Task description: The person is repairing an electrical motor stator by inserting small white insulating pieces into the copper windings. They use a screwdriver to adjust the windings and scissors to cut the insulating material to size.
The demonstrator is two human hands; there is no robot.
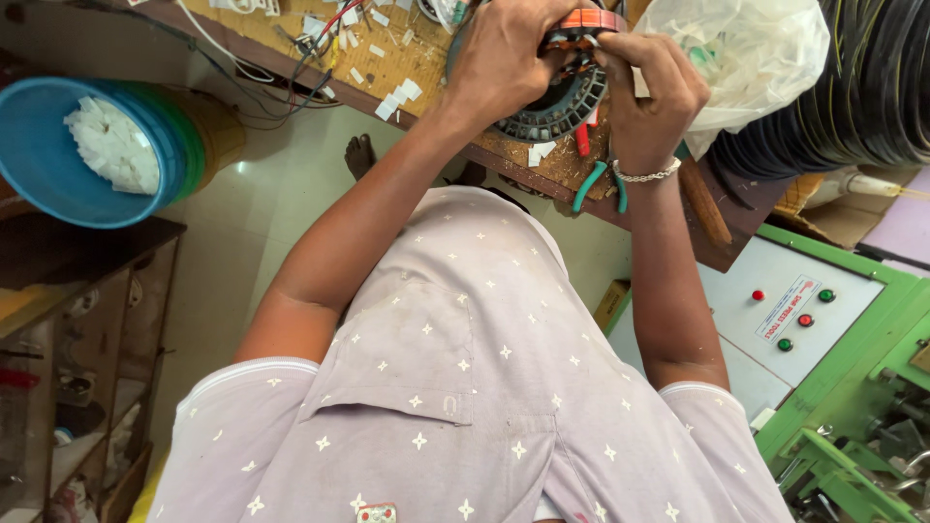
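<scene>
- The stator (560,108), a dark toothed ring with copper coils (586,21) on top, lies on the bench (407,58) at the far edge.
- Left hand (506,60) is cupped over the ring, gripping it.
- Right hand (647,92) pinches at the coils; what its fingers hold cannot be told.
- Green-handled pliers (593,184) lie just below; white paper slips (397,97), a blue tub (58,155) and a plastic bag (746,53) are around.

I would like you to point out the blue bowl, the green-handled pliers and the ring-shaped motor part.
blue bowl (39,184): head view, on its bare inner wall.
green-handled pliers (588,185): head view, on the left handle.
ring-shaped motor part (560,112): head view, on its dark ribbed rim.
</scene>
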